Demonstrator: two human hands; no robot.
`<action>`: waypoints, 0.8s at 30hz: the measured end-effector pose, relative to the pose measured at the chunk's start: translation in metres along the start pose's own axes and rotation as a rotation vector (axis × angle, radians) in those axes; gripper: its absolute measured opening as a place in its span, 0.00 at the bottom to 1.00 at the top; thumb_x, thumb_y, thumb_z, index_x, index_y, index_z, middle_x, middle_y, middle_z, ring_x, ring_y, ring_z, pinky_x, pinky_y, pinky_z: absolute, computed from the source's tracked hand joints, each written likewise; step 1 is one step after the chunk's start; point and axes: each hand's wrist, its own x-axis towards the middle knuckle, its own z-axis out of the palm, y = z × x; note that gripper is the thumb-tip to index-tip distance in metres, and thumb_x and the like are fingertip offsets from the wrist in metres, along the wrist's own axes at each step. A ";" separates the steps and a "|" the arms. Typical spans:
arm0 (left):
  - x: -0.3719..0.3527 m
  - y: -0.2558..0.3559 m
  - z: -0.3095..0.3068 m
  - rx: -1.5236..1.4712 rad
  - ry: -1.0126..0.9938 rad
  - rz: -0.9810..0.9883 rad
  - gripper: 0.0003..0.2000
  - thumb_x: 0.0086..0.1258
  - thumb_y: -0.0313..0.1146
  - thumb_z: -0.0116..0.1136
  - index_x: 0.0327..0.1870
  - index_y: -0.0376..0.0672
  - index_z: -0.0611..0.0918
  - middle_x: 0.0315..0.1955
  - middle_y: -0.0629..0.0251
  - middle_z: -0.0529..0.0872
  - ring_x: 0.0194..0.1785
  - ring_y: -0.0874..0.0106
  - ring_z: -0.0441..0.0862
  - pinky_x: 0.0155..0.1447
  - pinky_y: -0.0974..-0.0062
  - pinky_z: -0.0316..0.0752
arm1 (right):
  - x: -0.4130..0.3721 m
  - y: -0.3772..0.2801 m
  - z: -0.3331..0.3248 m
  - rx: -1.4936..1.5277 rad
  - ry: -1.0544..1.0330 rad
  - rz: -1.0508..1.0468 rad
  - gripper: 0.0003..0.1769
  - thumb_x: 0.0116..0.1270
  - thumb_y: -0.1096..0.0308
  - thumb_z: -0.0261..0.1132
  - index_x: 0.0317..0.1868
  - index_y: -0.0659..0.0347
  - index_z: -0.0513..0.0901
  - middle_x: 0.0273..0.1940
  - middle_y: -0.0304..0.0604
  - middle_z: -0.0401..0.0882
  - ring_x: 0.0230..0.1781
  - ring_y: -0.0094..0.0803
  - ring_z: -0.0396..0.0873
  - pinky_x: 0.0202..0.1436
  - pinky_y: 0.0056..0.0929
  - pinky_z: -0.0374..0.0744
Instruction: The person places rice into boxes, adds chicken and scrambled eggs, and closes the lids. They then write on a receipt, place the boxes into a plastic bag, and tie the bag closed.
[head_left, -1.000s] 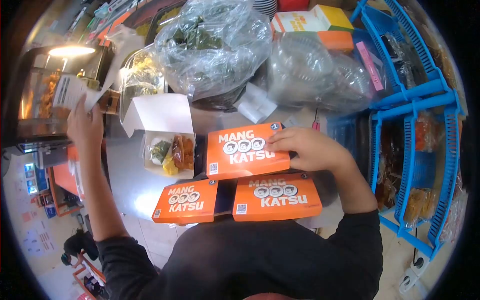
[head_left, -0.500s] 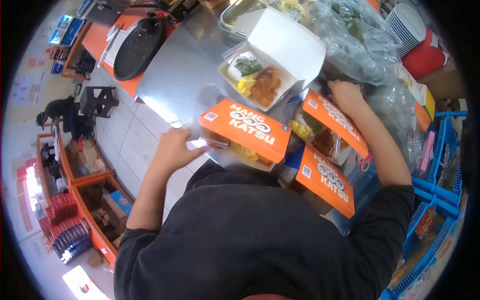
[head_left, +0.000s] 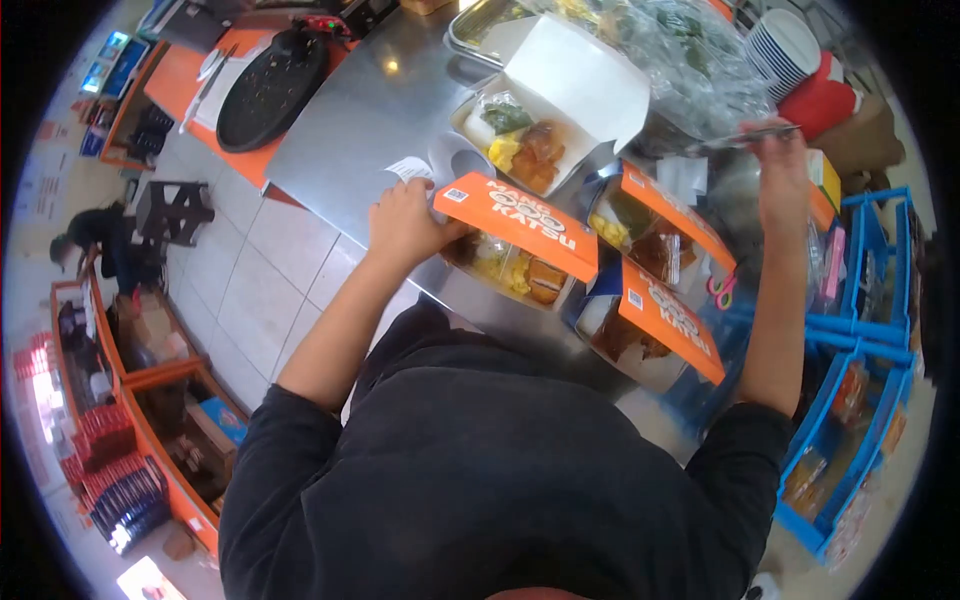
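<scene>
My left hand (head_left: 405, 222) grips the left end of an orange-lidded takeaway food box (head_left: 515, 225), its thumb under the partly raised lid; yellow food and a breaded piece show inside. My right hand (head_left: 782, 180) is raised at the right, its fingers closed on a thin, shiny greyish item (head_left: 765, 133), too blurred to name. Between the hands are a second orange-lidded box (head_left: 680, 220) and a third box (head_left: 665, 315) nearer my body, both with lids ajar. Behind them a white-lidded box (head_left: 580, 85) stands wide open, with rice, greens, yellow food and glazed pieces.
Clear plastic bags (head_left: 690, 70) and a metal tray (head_left: 470, 35) lie at the back. Stacked paper cups (head_left: 780, 50), pink-handled scissors (head_left: 722, 290) and blue racks (head_left: 850, 330) are at right. A black pan (head_left: 270, 95) sits at left. Another person (head_left: 95, 245) bends over farther left.
My left hand has moved up and closed on the near box's end, and that box has shifted back and right. My right hand has risen from behind the boxes with a thin item.
</scene>
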 end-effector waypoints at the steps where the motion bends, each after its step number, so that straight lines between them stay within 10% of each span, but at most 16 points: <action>1: 0.004 -0.005 -0.007 -0.002 -0.058 0.048 0.32 0.47 0.50 0.69 0.53 0.42 0.75 0.46 0.54 0.80 0.51 0.59 0.76 0.52 0.61 0.70 | -0.005 -0.017 0.002 0.124 0.148 -0.009 0.15 0.71 0.69 0.53 0.56 0.60 0.68 0.42 0.43 0.78 0.44 0.29 0.76 0.41 0.26 0.74; 8: 0.005 -0.096 -0.116 -0.682 -0.116 0.288 0.18 0.54 0.33 0.63 0.43 0.29 0.78 0.40 0.56 0.83 0.40 0.67 0.81 0.47 0.69 0.74 | -0.110 -0.110 0.005 0.743 0.042 -0.186 0.15 0.71 0.67 0.53 0.56 0.54 0.72 0.46 0.43 0.74 0.38 0.30 0.73 0.48 0.33 0.69; 12: 0.035 -0.143 -0.138 -1.163 -0.358 0.837 0.16 0.65 0.38 0.51 0.31 0.30 0.81 0.32 0.55 0.84 0.35 0.71 0.80 0.38 0.76 0.71 | -0.151 -0.136 0.074 0.982 0.133 -0.244 0.14 0.70 0.64 0.54 0.55 0.50 0.74 0.46 0.38 0.74 0.44 0.31 0.73 0.51 0.35 0.67; 14: 0.052 -0.142 -0.140 -0.789 -0.265 0.641 0.15 0.66 0.40 0.52 0.30 0.36 0.84 0.29 0.59 0.85 0.35 0.71 0.81 0.38 0.75 0.71 | -0.153 -0.142 0.119 0.986 0.127 -0.286 0.14 0.69 0.62 0.55 0.55 0.49 0.72 0.47 0.37 0.74 0.46 0.31 0.73 0.51 0.34 0.67; 16: 0.064 -0.126 -0.131 -0.134 0.246 0.852 0.07 0.59 0.32 0.58 0.33 0.41 0.85 0.33 0.62 0.86 0.35 0.73 0.81 0.37 0.74 0.71 | -0.146 -0.144 0.162 0.841 0.065 -0.338 0.16 0.68 0.54 0.58 0.52 0.48 0.69 0.45 0.36 0.76 0.47 0.31 0.74 0.52 0.33 0.66; 20: 0.106 -0.150 -0.053 -0.661 -0.255 0.886 0.17 0.52 0.22 0.60 0.46 0.45 0.82 0.43 0.60 0.84 0.38 0.69 0.81 0.40 0.74 0.72 | -0.127 -0.138 0.245 0.710 -0.067 -0.355 0.19 0.68 0.45 0.53 0.45 0.52 0.72 0.36 0.42 0.78 0.42 0.32 0.75 0.46 0.31 0.70; 22: 0.109 -0.157 -0.019 -0.572 -0.582 0.530 0.23 0.51 0.23 0.60 0.52 0.46 0.78 0.41 0.62 0.84 0.41 0.66 0.81 0.43 0.76 0.73 | -0.125 -0.115 0.293 0.690 -0.096 -0.306 0.21 0.70 0.49 0.52 0.45 0.59 0.73 0.38 0.45 0.77 0.41 0.32 0.76 0.44 0.29 0.73; 24: 0.107 -0.166 -0.001 -0.599 -0.543 0.552 0.26 0.49 0.28 0.64 0.54 0.50 0.77 0.47 0.61 0.81 0.46 0.64 0.78 0.49 0.72 0.71 | -0.127 -0.105 0.340 0.588 -0.043 -0.104 0.19 0.70 0.56 0.53 0.47 0.65 0.73 0.42 0.46 0.76 0.42 0.32 0.76 0.45 0.28 0.74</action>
